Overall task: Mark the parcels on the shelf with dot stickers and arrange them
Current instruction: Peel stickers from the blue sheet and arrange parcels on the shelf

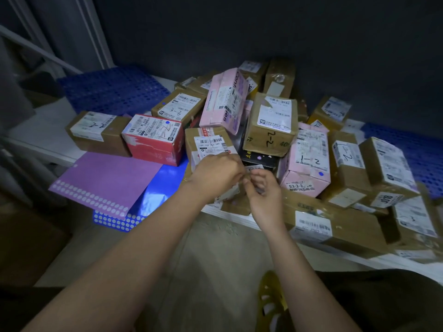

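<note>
My left hand (pixel 217 174) and my right hand (pixel 262 191) meet fingertip to fingertip just above the shelf's front edge. The right fingers are curled and pinch something tiny, seemingly a dot sticker, too small to make out. The left fingers curl down out of sight behind the back of the hand. Directly behind the hands stands a brown parcel (pixel 208 143) with a barcode label. A purple sticker sheet (pixel 107 180) lies over a blue sticker sheet (pixel 155 192) at the left. A red parcel (pixel 153 140) and a pink parcel (pixel 309 161) each carry a blue dot.
Several brown and pink parcels are heaped on the white shelf (pixel 48 137), among them a box marked 2-2 (pixel 271 125) and a long flat box (pixel 335 226) at the front right. Blue perforated mats (pixel 112 89) lie at the back left and far right. A dark wall stands behind.
</note>
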